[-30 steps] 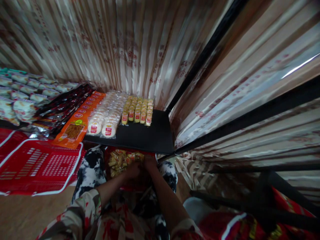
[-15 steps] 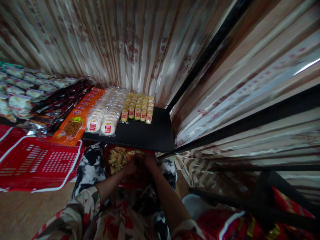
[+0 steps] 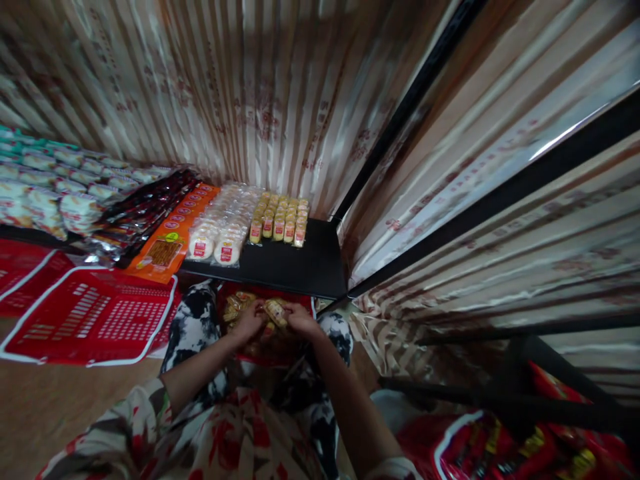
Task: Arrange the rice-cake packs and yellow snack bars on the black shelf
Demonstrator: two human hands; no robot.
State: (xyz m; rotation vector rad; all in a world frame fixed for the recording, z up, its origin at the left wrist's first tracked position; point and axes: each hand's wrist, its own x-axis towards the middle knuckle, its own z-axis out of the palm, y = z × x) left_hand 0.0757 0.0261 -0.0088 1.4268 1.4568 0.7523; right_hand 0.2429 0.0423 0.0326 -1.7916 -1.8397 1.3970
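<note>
Between my two hands is a yellow wrapped snack packet [image 3: 275, 312], raised over a red basket [image 3: 313, 305] that sits between my knees. The fingers of my left hand [image 3: 250, 322] pinch its left end. At its right end, my right hand [image 3: 303, 322] grips it with the fingertips. More yellow packets [image 3: 237, 307] lie loose in the basket beneath. On the black shelf [image 3: 315, 263] just beyond, matching yellow packets [image 3: 279, 220] stand in several neat rows.
Left of those rows are white round cracker packs [image 3: 215, 230], an orange snack bag [image 3: 167, 247], dark shiny packets [image 3: 145, 207] and white-green bags [image 3: 60, 180]. Another red basket [image 3: 110, 313] stands at the left. A black frame post [image 3: 385, 133] and striped curtain [image 3: 260, 100] close the back.
Both hands have come up from deep in the basket, and a yellow snack packet now shows between them. The view has shifted slightly.
</note>
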